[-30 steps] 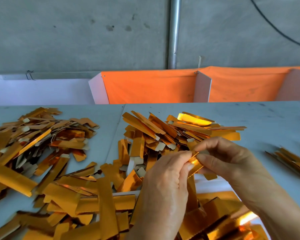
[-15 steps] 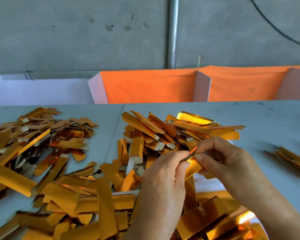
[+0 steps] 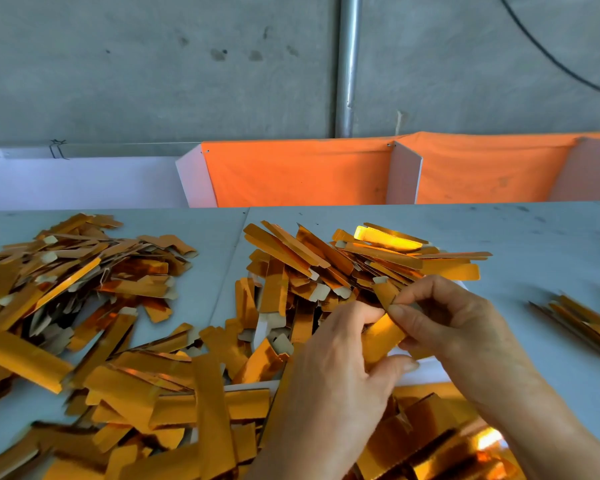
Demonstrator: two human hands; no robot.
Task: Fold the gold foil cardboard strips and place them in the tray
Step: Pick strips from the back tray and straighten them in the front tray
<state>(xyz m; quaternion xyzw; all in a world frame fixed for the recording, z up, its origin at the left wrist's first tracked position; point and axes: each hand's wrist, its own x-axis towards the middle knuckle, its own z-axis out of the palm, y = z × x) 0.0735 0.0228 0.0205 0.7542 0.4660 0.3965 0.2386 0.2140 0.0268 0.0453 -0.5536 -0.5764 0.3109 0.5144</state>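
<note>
Just above the near heap, at centre right, one strip (image 3: 381,336) is pinched between both hands: the left hand (image 3: 340,368) is curled round its lower part with the thumb underneath, and its upper end is nipped by the fingertips of the right hand (image 3: 454,327). The strip is judged light, thin and stiff enough to take a crease, with slick foil likely to slide under a loose hold, so the ends and long edges look the best places to grip. Loose strips are heaped across the grey tabletop (image 3: 534,244), with a neater bundle (image 3: 582,323) at the right edge. White tray (image 3: 426,372) is glimpsed under the hands. Behind, orange cloth (image 3: 298,174), white dividers, a concrete wall and a metal pipe (image 3: 347,64) are seen.
</note>
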